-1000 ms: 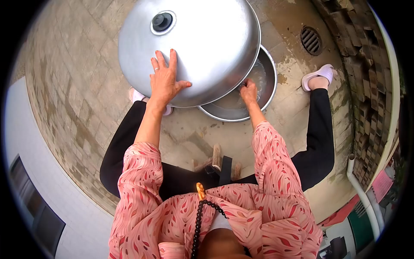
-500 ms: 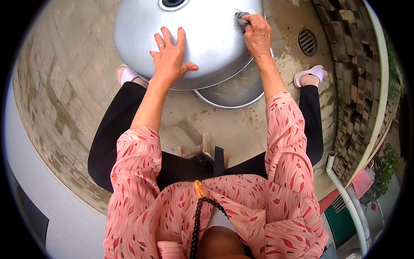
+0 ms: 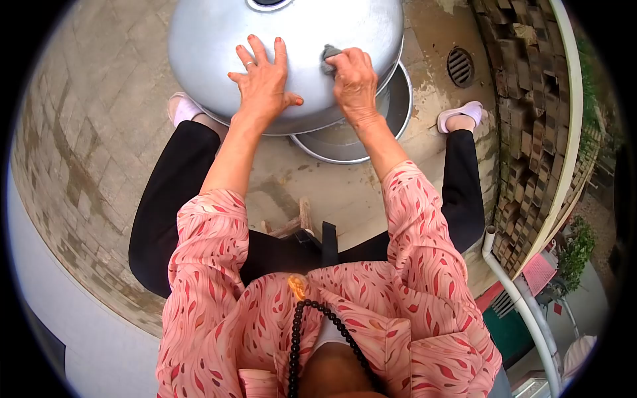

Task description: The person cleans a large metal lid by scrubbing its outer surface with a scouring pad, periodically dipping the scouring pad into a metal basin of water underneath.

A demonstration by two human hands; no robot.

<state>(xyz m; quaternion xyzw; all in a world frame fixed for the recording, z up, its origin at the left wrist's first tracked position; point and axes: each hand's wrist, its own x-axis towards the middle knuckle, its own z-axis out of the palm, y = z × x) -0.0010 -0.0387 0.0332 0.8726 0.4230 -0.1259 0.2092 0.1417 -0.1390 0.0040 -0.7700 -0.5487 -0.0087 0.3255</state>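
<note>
A large domed aluminium lid (image 3: 199, 60) fills the top middle of the head view, tilted over a round metal basin (image 3: 330, 151). Near its top edge is a dark round fitting (image 3: 269, 2), partly cut off by the frame. My left hand (image 3: 263, 86) lies on the lid's near side with its fingers spread. To its right, my right hand (image 3: 355, 81) pinches a small grey scouring pad (image 3: 330, 58) against the lid's surface. Most of the basin's inside is hidden under the lid.
A round drain grate (image 3: 460, 66) is set in the paved floor at right, beside a stone wall (image 3: 527, 99). My feet in light slippers (image 3: 462, 118) flank the lid. A small wooden stool (image 3: 292, 225) shows between my legs. A white pipe (image 3: 514, 292) runs along the lower right.
My right hand has slid the scouring pad left and towards me across the lid. The left hand stays spread at nearly the same place on it.
</note>
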